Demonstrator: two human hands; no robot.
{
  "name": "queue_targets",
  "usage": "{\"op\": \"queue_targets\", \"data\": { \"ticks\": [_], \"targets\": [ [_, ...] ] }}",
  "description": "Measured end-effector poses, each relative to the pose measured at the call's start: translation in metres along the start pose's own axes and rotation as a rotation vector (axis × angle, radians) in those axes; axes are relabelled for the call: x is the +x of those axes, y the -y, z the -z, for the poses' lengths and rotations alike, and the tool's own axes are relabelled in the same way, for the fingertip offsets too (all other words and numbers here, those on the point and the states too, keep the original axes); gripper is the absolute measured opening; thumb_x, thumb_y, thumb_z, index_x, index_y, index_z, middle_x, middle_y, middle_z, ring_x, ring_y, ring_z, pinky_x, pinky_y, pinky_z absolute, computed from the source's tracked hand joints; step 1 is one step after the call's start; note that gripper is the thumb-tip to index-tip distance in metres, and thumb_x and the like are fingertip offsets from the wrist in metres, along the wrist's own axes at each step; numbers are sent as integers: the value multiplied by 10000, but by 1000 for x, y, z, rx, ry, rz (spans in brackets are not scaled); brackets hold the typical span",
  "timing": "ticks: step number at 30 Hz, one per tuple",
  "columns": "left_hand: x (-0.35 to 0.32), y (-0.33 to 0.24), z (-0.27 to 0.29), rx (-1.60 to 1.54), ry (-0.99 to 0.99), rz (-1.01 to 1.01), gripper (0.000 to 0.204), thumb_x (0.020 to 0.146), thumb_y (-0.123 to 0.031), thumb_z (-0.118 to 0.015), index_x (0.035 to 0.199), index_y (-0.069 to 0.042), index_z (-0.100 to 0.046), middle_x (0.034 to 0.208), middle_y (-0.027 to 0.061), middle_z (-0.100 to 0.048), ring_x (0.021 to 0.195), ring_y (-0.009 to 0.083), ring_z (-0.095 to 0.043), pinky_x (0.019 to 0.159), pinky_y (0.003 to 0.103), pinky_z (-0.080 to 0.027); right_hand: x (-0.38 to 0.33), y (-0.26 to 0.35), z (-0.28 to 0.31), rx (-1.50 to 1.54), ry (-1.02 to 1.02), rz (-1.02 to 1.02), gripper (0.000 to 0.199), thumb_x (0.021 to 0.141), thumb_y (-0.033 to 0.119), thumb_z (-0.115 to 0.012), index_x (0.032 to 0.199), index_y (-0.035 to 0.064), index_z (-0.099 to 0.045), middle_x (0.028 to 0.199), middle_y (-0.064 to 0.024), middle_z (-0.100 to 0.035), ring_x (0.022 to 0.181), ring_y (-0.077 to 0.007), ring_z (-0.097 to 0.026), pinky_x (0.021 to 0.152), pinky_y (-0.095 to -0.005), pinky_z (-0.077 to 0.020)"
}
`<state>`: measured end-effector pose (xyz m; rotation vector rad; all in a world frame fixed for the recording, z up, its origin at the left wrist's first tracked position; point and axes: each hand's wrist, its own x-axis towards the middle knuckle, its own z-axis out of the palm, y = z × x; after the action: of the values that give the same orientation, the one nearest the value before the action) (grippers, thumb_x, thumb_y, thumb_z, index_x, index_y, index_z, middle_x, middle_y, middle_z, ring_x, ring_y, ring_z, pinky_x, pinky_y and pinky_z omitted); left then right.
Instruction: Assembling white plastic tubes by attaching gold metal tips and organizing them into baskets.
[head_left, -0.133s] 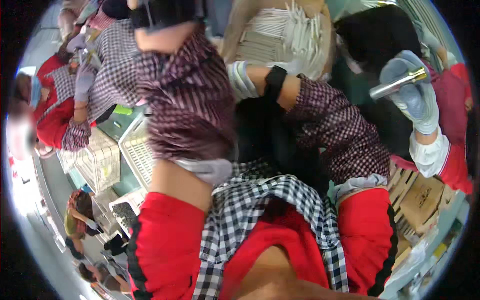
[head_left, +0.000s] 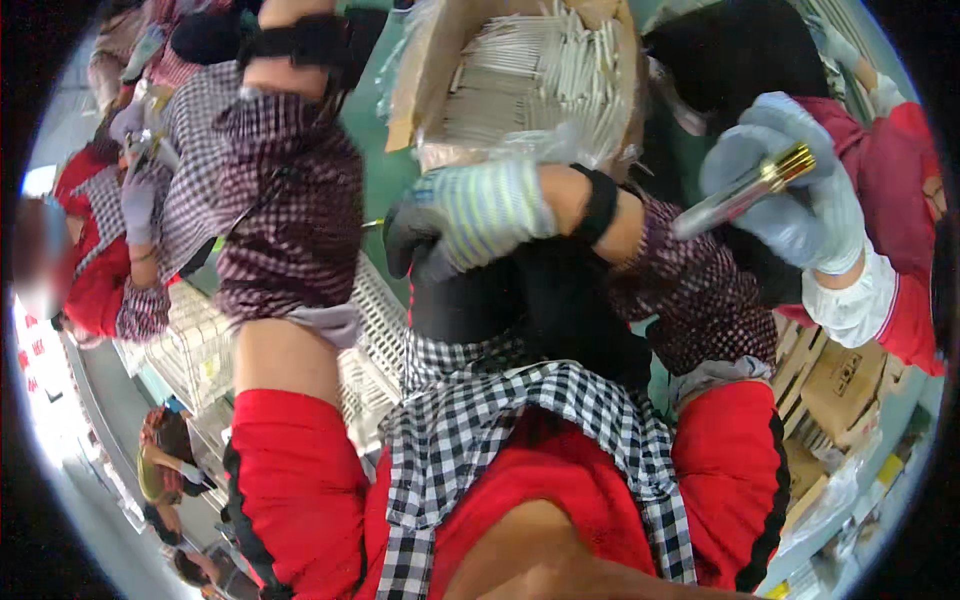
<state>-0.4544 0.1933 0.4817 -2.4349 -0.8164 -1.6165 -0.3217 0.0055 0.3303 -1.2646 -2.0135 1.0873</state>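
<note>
My right hand, in a pale striped glove with dark-coated fingers, is held above my lap, in front of the carton. Its fingers are curled and bent to the left. A thin yellowish tip shows just left of them; whether they hold it I cannot tell. My left arm, in a dark checked sleeve, reaches up to the far left. Its wrist with a black band meets the upper edge, and the hand lies outside the picture. Nearest to my right hand is the open carton, with many thin white sticks in it.
At right, a co-worker's gloved hand holds a clear tube with a gold end. Another person works at far left. White plastic baskets stand left of me. Wooden pallets and a brown cardboard box are at right.
My right hand has come nearer to me, away from the carton's front. My left arm has swung left, and its sleeve no longer overlaps the right hand. The co-worker's tube has moved slightly left.
</note>
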Motion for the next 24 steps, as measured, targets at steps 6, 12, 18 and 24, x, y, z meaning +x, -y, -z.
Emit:
{"op": "queue_targets", "data": {
  "ticks": [6,12,18,24],
  "targets": [
    [-204,67,-77,52,760,400,476,832,-303,-633,1214,-36,-537,1079,146,-629,964,301,-604,862,355,-470,-14,-63,47,-114,7,-246,428,805,367,-626,1103,60,-622,1085,-152,-637,1049,-270,-595,877,-373,-464],
    [-247,49,-135,-437,832,872,521,847,-332,-632,1251,-23,-520,1127,166,-624,1020,256,-601,883,326,-456,-33,-124,7,-791,39,-297,310,771,270,-593,1056,157,-639,971,-97,-648,865,-297,-621,736,-419,-478],
    [-225,-15,-130,-600,1088,622,444,891,-344,-579,1214,-40,-561,1126,150,-631,1043,243,-598,897,323,-446,-40,-140,10,-771,-168,-325,276,747,254,-593,1002,158,-640,935,-83,-642,865,-297,-617,751,-425,-471],
    [-235,-22,-112,-411,1316,503,461,881,-371,-581,1194,-33,-566,1123,184,-623,1047,318,-588,898,361,-440,-45,-144,15,-763,-223,-257,257,751,256,-591,983,158,-640,937,-83,-640,868,-294,-613,750,-422,-471]
  ]
}}
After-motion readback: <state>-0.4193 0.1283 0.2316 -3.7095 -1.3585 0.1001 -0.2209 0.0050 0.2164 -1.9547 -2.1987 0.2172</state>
